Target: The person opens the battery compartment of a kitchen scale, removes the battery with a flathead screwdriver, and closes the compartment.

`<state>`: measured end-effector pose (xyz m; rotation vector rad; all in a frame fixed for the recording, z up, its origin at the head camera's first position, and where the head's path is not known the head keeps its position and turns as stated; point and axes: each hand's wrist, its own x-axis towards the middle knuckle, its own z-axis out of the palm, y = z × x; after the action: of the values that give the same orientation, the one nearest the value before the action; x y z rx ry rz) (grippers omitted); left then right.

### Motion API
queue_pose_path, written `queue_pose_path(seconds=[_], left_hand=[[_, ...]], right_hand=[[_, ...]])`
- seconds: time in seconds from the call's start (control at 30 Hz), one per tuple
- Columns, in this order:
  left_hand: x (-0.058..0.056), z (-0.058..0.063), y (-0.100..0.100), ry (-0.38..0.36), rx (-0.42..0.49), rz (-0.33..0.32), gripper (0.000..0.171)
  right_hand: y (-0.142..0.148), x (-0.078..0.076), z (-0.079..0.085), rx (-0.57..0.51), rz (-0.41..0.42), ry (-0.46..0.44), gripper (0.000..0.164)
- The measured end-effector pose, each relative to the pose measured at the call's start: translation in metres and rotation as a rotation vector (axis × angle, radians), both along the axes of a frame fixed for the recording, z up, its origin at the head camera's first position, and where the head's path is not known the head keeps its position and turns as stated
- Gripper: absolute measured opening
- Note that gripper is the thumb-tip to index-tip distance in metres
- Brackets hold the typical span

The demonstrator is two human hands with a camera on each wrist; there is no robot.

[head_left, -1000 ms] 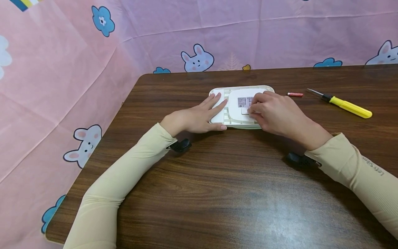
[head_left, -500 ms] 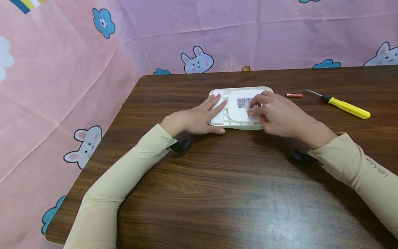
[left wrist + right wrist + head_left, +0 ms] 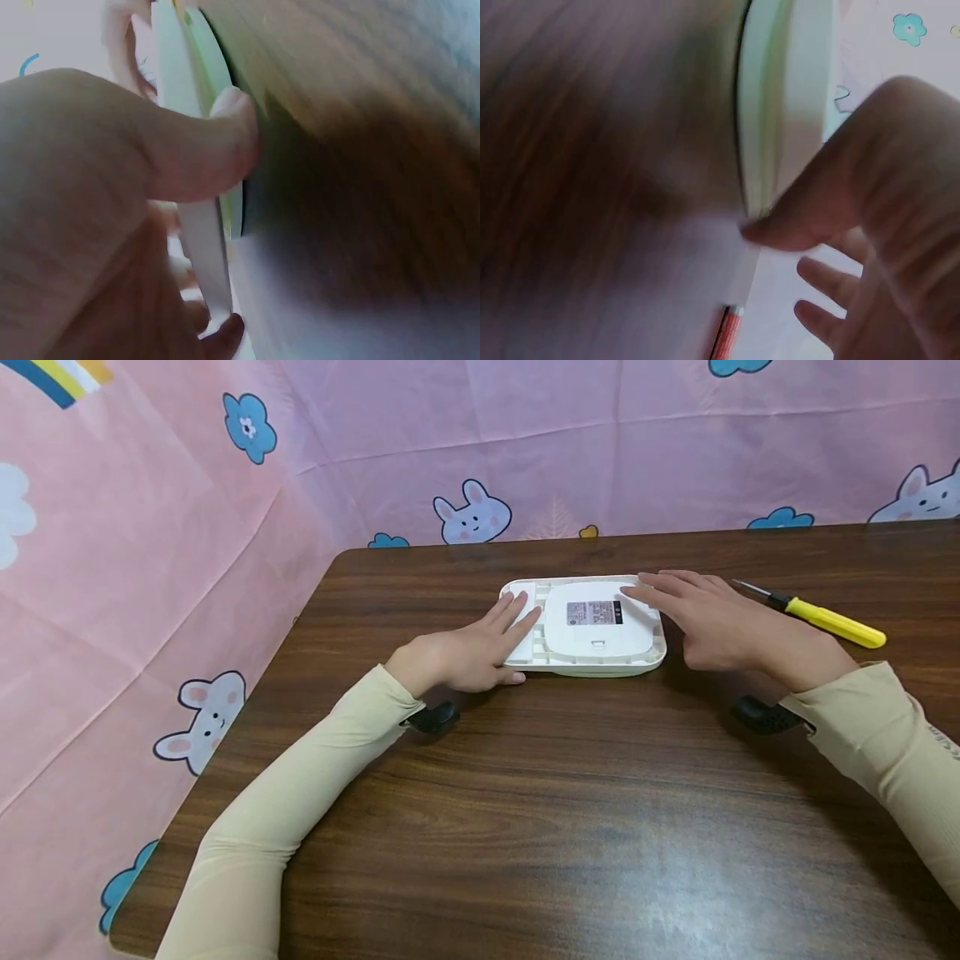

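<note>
A flat white device [image 3: 637, 639], which looks like a kitchen scale with its underside up, lies on the table. It carries a printed label [image 3: 588, 612], and a small latch [image 3: 597, 644] shows below that. Spread fingers of my left hand [image 3: 468, 656] rest on its left end. In the left wrist view the thumb [image 3: 225, 150] lies against the near side. My right hand [image 3: 723, 622] hovers at the right end, fingers extended and holding nothing; whether the fingertips touch the rim is unclear. A red battery [image 3: 726, 334] lies beyond that hand, hidden in the head view.
A yellow-handled screwdriver [image 3: 836, 622] lies right of my right hand, its tip toward the device. The brown wooden table [image 3: 480, 827] ends at a patterned pink cloth [image 3: 570, 460] behind and to the left.
My right hand has moved from the middle of the device to the right, its bent fingers straightening out. It now covers the battery in the head view. The left hand stays on the left end.
</note>
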<state>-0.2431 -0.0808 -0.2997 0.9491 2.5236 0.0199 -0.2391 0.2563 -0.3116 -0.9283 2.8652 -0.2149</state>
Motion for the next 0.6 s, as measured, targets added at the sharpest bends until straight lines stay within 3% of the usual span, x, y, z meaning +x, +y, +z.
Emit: queue_pose_path(seconds=[0.13,0.33,0.47,0.6], left_hand=[[-0.004,0.007,-0.004,0.021,0.038,-0.016,0.084],[-0.008,0.024,-0.013,0.104,0.123,-0.018,0.069],[-0.010,0.025,-0.018,0.183,0.289,-0.012,0.063],[-0.012,0.021,-0.020,0.231,0.466,0.045,0.059]], right_hand=[[0.004,0.001,0.000,-0.009,0.020,0.017,0.092],[0.006,0.006,0.005,-0.065,0.037,0.139,0.074],[0.008,0.005,0.009,-0.118,0.016,0.146,0.066],[0.011,0.005,0.012,-0.219,-0.012,0.095,0.053]])
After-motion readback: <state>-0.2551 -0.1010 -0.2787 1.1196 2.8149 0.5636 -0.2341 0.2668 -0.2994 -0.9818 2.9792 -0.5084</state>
